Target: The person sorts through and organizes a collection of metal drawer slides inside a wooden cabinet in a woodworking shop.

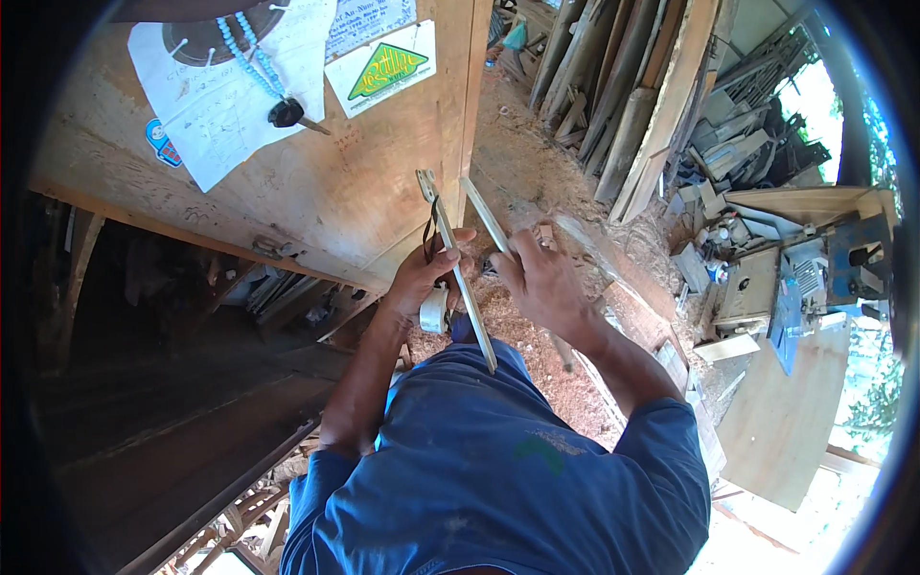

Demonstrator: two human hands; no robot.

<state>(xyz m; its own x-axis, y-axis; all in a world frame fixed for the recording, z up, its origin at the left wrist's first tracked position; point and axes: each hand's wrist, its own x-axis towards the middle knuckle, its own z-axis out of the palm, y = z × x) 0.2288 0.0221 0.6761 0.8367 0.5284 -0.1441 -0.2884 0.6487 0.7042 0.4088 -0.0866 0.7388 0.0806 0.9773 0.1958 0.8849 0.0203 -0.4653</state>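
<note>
My left hand (422, 283) is closed around a long, thin pale strip (458, 264), its thumb lying across it. The strip slants from beside the wooden panel down to the front of my blue shirt. A dark, narrow band (430, 222) hangs along its upper part. Under the fingers of that hand is a white ring-shaped piece (434, 310), like a roll of tape; how it is held is partly hidden. My right hand (546, 278) grips a second thin pale strip (486, 213), which points up and left toward the panel's edge. The two strips are apart.
A wooden panel (316, 182) with papers (220, 96) and light-blue beads (251, 59) stands at the left. Leaning boards (623, 96) and scrap wood fill the far right. Sawdust covers the ground (537, 355). A plywood sheet (786, 412) lies at the right.
</note>
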